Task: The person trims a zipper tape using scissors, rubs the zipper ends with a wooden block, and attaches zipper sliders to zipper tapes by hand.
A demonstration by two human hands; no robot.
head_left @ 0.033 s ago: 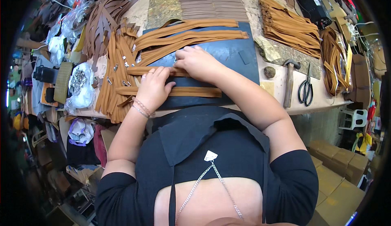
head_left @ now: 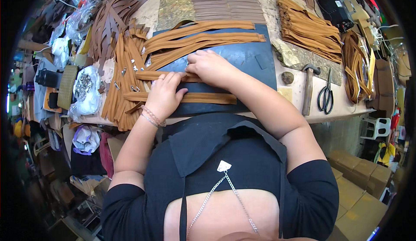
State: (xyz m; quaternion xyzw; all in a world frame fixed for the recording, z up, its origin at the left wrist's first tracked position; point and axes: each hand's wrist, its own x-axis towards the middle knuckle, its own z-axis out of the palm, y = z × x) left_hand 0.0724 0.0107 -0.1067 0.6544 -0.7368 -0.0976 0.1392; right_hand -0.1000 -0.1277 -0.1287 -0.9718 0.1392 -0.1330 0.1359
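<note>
My left hand [head_left: 165,94] lies over a brown zipper strip [head_left: 147,75], fingers bent onto it and thumb apart. Close beside it, my right hand [head_left: 209,68] pinches the same zipper strip; its fingertips are partly hidden. Nearer to me, a second brown zipper strip [head_left: 212,98] stretches across the dark mat [head_left: 242,59], passing beside my left thumb. Several more zipper strips [head_left: 216,38] lie at the mat's far side. A loose pile of brown zippers [head_left: 117,102] with small silvery metal sliders is heaped to the left.
At the right are a hammer [head_left: 308,91], black-handled scissors [head_left: 325,100], a round lump [head_left: 287,78] and a stacked bundle of zippers [head_left: 307,28]. Darker brown strips [head_left: 227,0] lie at the back. A plastic bag of metal parts [head_left: 86,87] sits at the left.
</note>
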